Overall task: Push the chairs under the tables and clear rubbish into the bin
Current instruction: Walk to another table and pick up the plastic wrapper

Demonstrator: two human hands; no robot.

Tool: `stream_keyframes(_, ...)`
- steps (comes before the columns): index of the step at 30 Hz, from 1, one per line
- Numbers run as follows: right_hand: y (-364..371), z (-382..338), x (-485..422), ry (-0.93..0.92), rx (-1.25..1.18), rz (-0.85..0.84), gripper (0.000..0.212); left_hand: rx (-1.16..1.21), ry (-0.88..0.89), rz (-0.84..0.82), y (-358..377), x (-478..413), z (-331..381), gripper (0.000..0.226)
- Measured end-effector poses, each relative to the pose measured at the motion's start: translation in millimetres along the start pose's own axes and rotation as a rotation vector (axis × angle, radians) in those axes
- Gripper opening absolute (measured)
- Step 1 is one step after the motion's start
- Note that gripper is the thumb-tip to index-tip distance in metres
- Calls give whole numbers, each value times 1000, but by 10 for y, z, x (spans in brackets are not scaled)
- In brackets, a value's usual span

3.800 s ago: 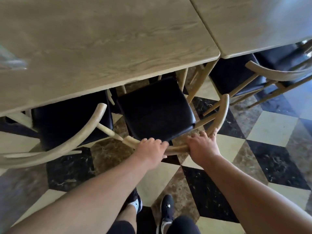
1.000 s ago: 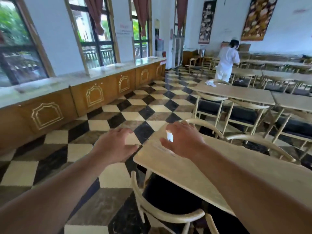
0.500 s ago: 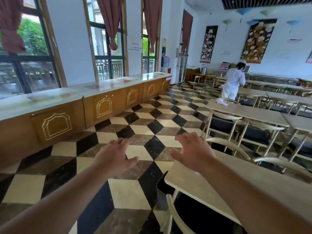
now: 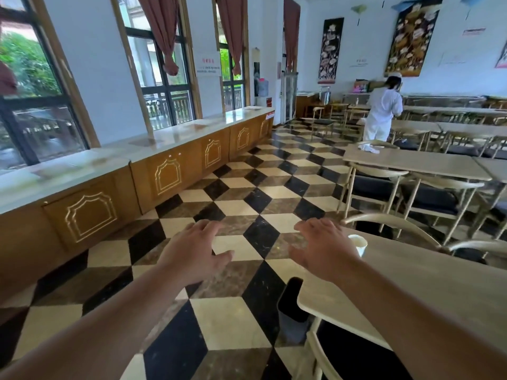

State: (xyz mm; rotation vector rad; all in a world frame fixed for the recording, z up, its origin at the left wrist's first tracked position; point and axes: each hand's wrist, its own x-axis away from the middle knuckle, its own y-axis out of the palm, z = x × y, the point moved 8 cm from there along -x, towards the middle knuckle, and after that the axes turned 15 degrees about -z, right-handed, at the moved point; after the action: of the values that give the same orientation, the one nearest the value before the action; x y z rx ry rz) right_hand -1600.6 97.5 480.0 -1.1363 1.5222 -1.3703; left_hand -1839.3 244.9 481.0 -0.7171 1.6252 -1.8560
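Cup on table

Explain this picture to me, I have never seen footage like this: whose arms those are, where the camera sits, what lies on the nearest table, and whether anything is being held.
There is no machine here. A person wears one wide-angle camera on the head, looking forward and down, so the two bare arms reaching into the picture are the wearer's own. The left hand hangs over the chequered floor, fingers spread, holding nothing. The right hand hovers over the corner of the nearest wooden table, also open and empty. Just beyond it a white paper cup stands on that table, likely rubbish to clear. A dark bin sits on the floor by the table corner. Wooden chairs with dark seats stand along the tables. On the next table lies a crumpled white tissue. Far back, a person in white stands among the tables.
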Motion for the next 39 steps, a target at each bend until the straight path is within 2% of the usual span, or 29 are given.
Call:
stream_keyframes(7, 462, -434, -1665, -97, -22, -60, 74, -83, -148, -61, -37, -994, -1052, 77)
stream_keyframes(12, 532, -650, -2740, -219, -15, -21, 73, -32, -225, -144, -137, -1670, -1717, 64)
stream_keyframes(18, 766, -773, -3495, -241, -31, -120, 51, -127, -226, -220, 34, -2348, -1968, 40)
stream_keyframes(21, 790, -691, -3903, -160, -42, -181, 45, -28, -186, -261, 95, -2867, -2188, 48)
stream_keyframes(24, 726, -548, -4278, -62, -1, -169, 42, -12, -141, -248, 147, -3475, -2439, 45)
stream_keyframes(30, 619, -192, -4671, 156, 205, -199, 31, 0, 68, -218, 223, -4748, -2626, 49)
stream_keyframes(35, 200, 184, -4611, 408, 88, -84, 28, 5, 294, -146, -48, -5615, -2278, 47)
stream_keyframes(39, 261, 461, -4357, 575, 97, -108, 43, 67, 464, -164, 46, -6021, -1699, 50)
